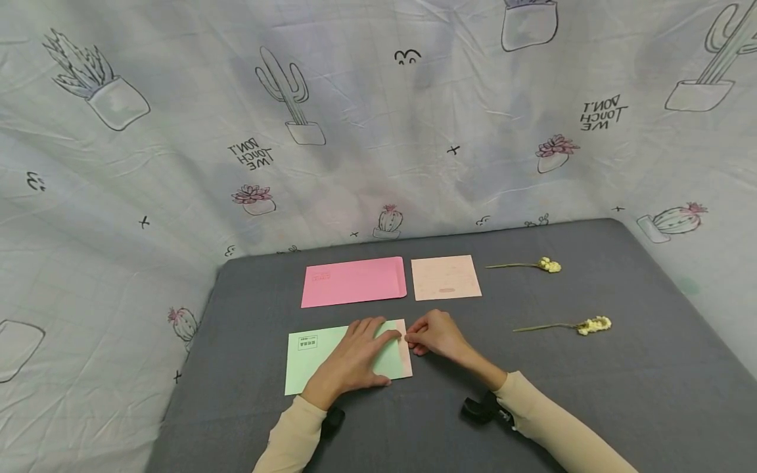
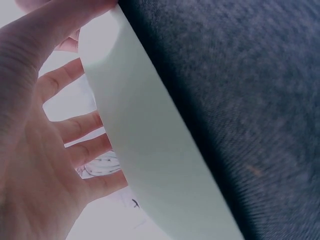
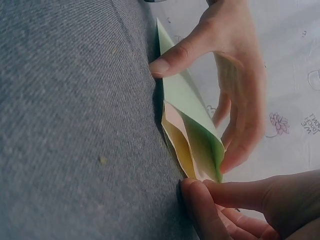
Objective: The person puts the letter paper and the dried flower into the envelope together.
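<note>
A pale cloth (image 1: 355,98) printed with potted cacti and lettering hangs behind and to the sides, falling in soft wrinkles. In front of it lies the dark grey surface (image 1: 236,368), which carries everything else. The person's arms come in from the near side in cream sleeves (image 1: 290,433), with a black object under each wrist.

The green envelope (image 1: 307,361) lies near the middle of the surface, between the person and the other papers, with a small printed box at its left end. Its mouth faces right and gapes in the right wrist view. Beyond it, apart, lies the pink envelope (image 1: 355,282).

The left hand (image 1: 355,358) spans the green envelope, grasping it across its width: thumb at the near edge, the other fingers spread toward the far edge. The right hand (image 1: 437,336) is at the envelope's right end, its fingers pinching peach paper (image 1: 405,358) that sits in the mouth and shows there as a narrow strip.

A peach card (image 1: 446,277) lies just right of the pink envelope. Farther right are two yellow flowers (image 1: 593,325), one beyond the other, thin stems pointing left.
</note>
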Action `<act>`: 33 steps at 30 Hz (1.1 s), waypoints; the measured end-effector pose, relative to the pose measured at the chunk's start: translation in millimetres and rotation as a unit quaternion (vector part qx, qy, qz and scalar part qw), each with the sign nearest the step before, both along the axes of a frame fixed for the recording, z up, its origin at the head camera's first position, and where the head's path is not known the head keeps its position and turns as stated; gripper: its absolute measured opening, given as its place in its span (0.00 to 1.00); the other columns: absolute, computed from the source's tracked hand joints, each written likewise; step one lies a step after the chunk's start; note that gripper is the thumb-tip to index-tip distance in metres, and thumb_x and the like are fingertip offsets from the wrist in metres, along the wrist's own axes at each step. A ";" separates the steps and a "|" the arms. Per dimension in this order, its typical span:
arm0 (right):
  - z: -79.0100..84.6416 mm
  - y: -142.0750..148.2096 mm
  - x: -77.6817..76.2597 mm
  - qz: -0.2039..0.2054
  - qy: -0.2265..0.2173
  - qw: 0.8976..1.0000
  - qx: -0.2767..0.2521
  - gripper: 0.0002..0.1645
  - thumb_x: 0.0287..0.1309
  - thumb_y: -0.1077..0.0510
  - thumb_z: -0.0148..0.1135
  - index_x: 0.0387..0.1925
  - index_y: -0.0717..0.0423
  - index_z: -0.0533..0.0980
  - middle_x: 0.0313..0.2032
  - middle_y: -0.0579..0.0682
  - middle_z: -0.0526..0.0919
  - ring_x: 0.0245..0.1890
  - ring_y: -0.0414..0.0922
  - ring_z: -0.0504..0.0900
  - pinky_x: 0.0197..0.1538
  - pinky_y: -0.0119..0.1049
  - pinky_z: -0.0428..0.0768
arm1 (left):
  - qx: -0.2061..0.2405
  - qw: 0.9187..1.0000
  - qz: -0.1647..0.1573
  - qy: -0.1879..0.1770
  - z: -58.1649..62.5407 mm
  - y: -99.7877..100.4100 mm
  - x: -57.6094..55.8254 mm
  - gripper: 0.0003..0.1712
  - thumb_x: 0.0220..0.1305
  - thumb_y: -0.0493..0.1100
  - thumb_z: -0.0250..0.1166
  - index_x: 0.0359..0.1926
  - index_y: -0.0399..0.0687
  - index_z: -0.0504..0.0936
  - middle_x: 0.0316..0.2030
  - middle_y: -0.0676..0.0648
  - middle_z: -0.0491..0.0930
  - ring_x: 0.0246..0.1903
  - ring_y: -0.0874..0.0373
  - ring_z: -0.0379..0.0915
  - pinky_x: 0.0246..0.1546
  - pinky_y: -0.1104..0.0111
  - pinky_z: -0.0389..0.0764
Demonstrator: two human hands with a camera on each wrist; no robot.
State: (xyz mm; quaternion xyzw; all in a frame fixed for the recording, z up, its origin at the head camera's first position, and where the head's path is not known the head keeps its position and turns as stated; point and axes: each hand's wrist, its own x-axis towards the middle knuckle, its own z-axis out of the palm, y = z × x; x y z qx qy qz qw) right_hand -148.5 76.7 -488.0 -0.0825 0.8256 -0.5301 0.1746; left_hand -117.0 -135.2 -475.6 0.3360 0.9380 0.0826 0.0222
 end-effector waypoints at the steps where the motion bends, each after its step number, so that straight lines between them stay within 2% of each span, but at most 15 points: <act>1: 0.0 -0.3 0.1 0.002 -0.004 1.000 -0.005 0.05 0.56 0.67 0.68 0.30 0.68 0.84 0.20 0.53 0.85 0.17 0.42 0.83 0.24 0.33 0.83 | -0.001 1.000 0.000 -0.001 0.0 0.1 0.0 0.48 0.41 0.63 0.79 0.64 0.62 0.71 0.64 0.44 0.67 0.64 0.48 0.62 0.66 0.49 0.62; 12: 0.2 -2.9 0.8 0.033 -0.014 0.998 -0.043 0.07 0.59 0.66 0.66 0.33 0.70 0.84 0.24 0.56 0.86 0.20 0.47 0.85 0.26 0.37 0.84 | -0.001 1.000 -0.003 0.004 0.1 -0.1 0.1 0.49 0.41 0.63 0.79 0.65 0.62 0.70 0.63 0.44 0.67 0.63 0.49 0.62 0.65 0.49 0.62; 18: 0.6 -4.6 0.3 0.047 -0.042 0.995 -0.074 0.08 0.61 0.68 0.62 0.36 0.73 0.83 0.26 0.60 0.86 0.22 0.50 0.86 0.28 0.38 0.85 | 0.006 1.000 -0.005 0.005 0.0 -0.7 -0.1 0.50 0.41 0.64 0.79 0.66 0.61 0.69 0.64 0.43 0.67 0.64 0.48 0.62 0.65 0.49 0.63; 26: 2.3 -5.8 1.2 0.052 -0.073 0.991 -0.098 0.09 0.62 0.70 0.59 0.39 0.75 0.81 0.28 0.60 0.86 0.23 0.48 0.87 0.30 0.38 0.85 | 0.011 1.000 -0.006 0.000 0.9 -1.4 -0.2 0.50 0.41 0.63 0.79 0.66 0.62 0.69 0.64 0.43 0.66 0.64 0.48 0.62 0.65 0.49 0.62; 33: 4.4 -0.3 0.4 0.060 -0.066 0.992 -0.094 0.11 0.63 0.68 0.60 0.41 0.74 0.81 0.29 0.61 0.86 0.23 0.46 0.86 0.30 0.38 0.85 | 0.012 1.000 -0.007 -0.002 2.7 -2.3 -0.4 0.49 0.41 0.63 0.79 0.66 0.61 0.69 0.64 0.43 0.67 0.64 0.48 0.62 0.65 0.49 0.63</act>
